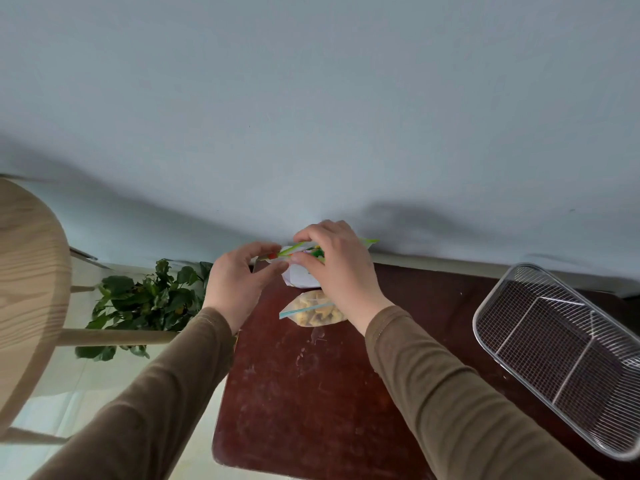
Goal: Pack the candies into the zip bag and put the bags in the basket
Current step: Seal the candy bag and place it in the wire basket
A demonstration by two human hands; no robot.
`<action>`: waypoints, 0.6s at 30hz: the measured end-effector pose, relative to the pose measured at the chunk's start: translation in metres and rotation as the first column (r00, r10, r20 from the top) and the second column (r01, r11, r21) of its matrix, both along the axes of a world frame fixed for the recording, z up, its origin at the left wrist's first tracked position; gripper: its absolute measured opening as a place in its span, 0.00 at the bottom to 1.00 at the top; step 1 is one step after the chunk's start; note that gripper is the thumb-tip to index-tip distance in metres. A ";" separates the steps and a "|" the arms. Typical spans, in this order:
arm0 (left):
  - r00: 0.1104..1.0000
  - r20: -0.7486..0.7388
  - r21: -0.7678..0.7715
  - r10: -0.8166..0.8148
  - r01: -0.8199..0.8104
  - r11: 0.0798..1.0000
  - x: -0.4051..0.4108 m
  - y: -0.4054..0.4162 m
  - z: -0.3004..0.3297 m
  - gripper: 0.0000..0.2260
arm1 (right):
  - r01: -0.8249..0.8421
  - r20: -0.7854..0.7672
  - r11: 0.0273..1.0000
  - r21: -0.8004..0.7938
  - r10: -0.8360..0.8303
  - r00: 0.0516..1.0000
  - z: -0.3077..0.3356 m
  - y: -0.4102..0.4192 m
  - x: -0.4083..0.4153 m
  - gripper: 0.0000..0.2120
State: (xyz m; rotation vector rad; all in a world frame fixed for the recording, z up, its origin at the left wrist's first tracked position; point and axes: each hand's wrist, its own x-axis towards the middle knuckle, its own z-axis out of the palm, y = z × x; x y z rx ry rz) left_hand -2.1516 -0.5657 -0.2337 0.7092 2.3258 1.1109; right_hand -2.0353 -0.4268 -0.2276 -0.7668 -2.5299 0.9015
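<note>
Both hands hold a clear zip bag [367, 242] with a green zip strip and coloured candies inside, raised above the far edge of the dark red table [311, 393]. My left hand [239, 278] pinches the strip's left end. My right hand [332, 258] grips the strip from above and covers most of the bag. A second zip bag [311, 310] with a blue strip, filled with yellowish candies, lies on the table just below my right hand. The wire mesh basket [561, 344] stands at the right with nothing in it.
A white paper or wrapper [301, 275] lies on the table under the held bag. A light wooden round table or stool [27, 271] stands at the left, with a green leafy plant [145, 299] on the floor beside it. A pale wall runs behind.
</note>
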 end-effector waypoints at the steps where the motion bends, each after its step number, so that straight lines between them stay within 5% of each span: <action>1: 1.000 -0.016 -0.012 -0.003 0.002 1.000 -0.001 -0.003 -0.001 0.10 | -0.018 0.004 0.999 0.049 0.017 1.000 -0.001 -0.003 -0.004 0.13; 11: 0.998 -0.047 -0.026 0.030 -0.031 0.999 -0.013 -0.004 -0.011 0.01 | -0.085 0.147 0.982 0.169 0.060 0.987 -0.012 -0.014 -0.030 0.09; 18: 0.999 -0.049 -0.024 0.003 -0.004 1.000 -0.018 -0.004 -0.014 0.06 | -0.032 0.141 0.984 0.173 0.008 0.990 -0.015 -0.011 -0.031 0.10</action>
